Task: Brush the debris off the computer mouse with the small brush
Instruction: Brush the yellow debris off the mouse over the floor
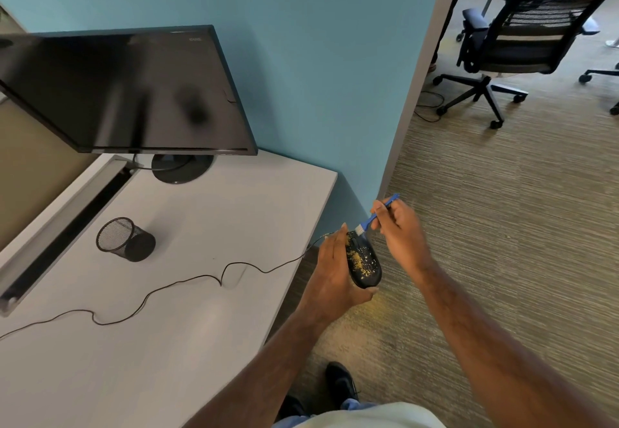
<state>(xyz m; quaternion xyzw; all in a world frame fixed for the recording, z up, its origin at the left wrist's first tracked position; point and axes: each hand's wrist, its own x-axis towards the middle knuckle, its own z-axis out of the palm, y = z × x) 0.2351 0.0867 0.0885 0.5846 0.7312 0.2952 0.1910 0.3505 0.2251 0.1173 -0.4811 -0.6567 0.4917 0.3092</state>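
My left hand [331, 268] holds a black computer mouse [365, 268] in the air, past the desk's right edge and over the carpet. Yellow crumbs and pale specks of debris [357, 257] cover the mouse's top. My right hand [400, 231] grips a small blue brush [375, 214] by its handle. The white bristles touch the far end of the mouse. The mouse's thin black cable [187, 280] trails left across the desk.
A white desk [187, 327] carries a dark monitor [127, 92] on a round stand and a tipped-over black mesh pen cup [125, 239]. A blue partition wall [318, 75] stands behind. Black office chairs [512, 35] stand on the carpet at far right. My shoes [340, 382] are below.
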